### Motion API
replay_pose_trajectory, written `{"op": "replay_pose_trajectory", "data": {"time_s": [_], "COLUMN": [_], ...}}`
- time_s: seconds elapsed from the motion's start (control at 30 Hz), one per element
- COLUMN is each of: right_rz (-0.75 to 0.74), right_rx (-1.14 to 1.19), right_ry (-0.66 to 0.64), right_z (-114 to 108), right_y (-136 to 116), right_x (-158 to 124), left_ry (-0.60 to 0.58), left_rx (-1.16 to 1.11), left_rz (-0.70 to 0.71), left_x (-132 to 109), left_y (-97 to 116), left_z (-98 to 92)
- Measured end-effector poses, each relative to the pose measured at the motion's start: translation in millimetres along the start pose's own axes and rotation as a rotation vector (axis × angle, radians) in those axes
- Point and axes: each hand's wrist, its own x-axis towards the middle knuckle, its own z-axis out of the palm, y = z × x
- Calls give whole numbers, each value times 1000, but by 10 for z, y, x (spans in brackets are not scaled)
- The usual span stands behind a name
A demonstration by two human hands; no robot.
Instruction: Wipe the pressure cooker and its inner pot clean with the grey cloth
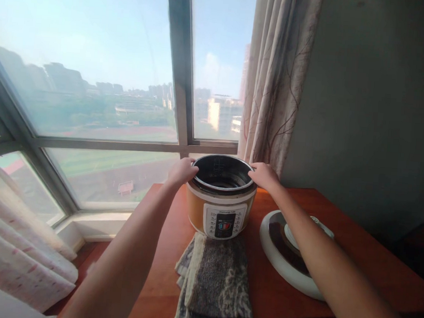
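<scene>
A dark inner pot with a shiny rim sits in the top of a tan and white electric pressure cooker, its rim standing above the cooker body. My left hand is closed on the left side of that rim, thumb toward the inside. On the opposite side my right hand grips the rim the same way. Faint markings show on the pot's inner wall. The cooker's front panel faces me. Its round lid, white-rimmed and dark, lies to the right, partly covered by my right forearm.
A folded grey patterned towel lies in front of the cooker on the reddish wooden table. Behind stand large windows and a long curtain. Another curtain hangs at the lower left; a dark wall rises on the right.
</scene>
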Motion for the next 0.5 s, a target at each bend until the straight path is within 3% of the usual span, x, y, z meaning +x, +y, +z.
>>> {"op": "replay_pose_trajectory", "data": {"time_s": [0.33,0.5], "right_rz": [-87,-43], "right_rx": [47,-10], "right_ry": [53,101], "right_z": [69,28], "right_y": [152,442], "right_x": [-14,-184], "left_ry": [-5,81], "left_rx": [59,37], "left_rz": [12,-65], "left_x": [-71,-128], "left_y": [122,93], "left_z": [-149,-127]}}
